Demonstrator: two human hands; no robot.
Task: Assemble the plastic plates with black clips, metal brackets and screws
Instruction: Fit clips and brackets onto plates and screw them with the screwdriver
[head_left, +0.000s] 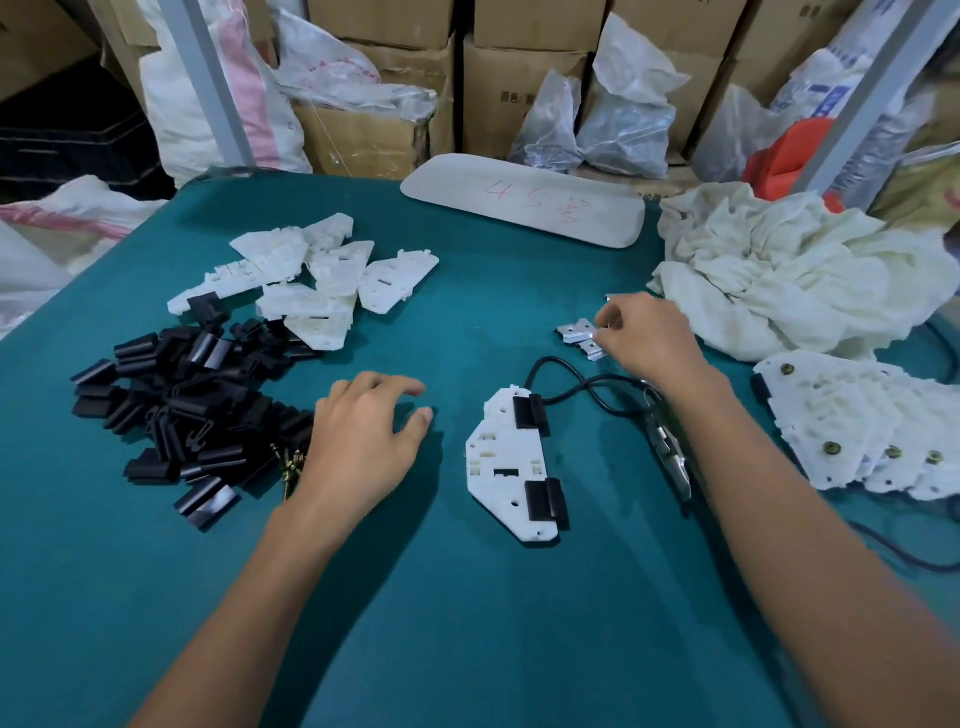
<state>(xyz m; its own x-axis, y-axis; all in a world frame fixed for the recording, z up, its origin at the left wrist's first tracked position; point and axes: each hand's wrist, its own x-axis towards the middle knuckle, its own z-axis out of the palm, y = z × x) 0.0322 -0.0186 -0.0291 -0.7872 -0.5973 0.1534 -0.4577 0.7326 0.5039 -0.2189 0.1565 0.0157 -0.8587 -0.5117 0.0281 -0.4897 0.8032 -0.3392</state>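
One white plastic plate (498, 467) lies flat just right of the frame's centre, well apart from the others. It carries two black clips on its right edge, an upper clip (530, 413) and a lower clip (545, 501). Above and to the right of it, the right hand (644, 332) has its fingers curled and is pinching the edge of a small cluster of metal brackets (576, 335). At least two show, and the hand hides whether there are more. The left hand (363, 436) rests on the green surface (467, 623) left of the plate, its fingers loosely spread and holding nothing. A few brass screws (288, 465) peek out at its left edge, too few in view to count. Beyond them, at centre left, sprawls a heap of loose black clips (182, 410), several dozen. Above that heap is a pile of bare white plates (311, 280), roughly eight, overlapping. Under the right forearm lie one looped black cable (571, 387) and one metal tool (670, 457). A fanned stack of screwed plates (857, 431) sits at the right edge, its count unclear. One crumpled white cloth (779, 280) fills the upper right, and one pale board (524, 202) with red writing lies at the far edge. The widest open stretch of surface is between the forearms, toward the bottom of the frame.
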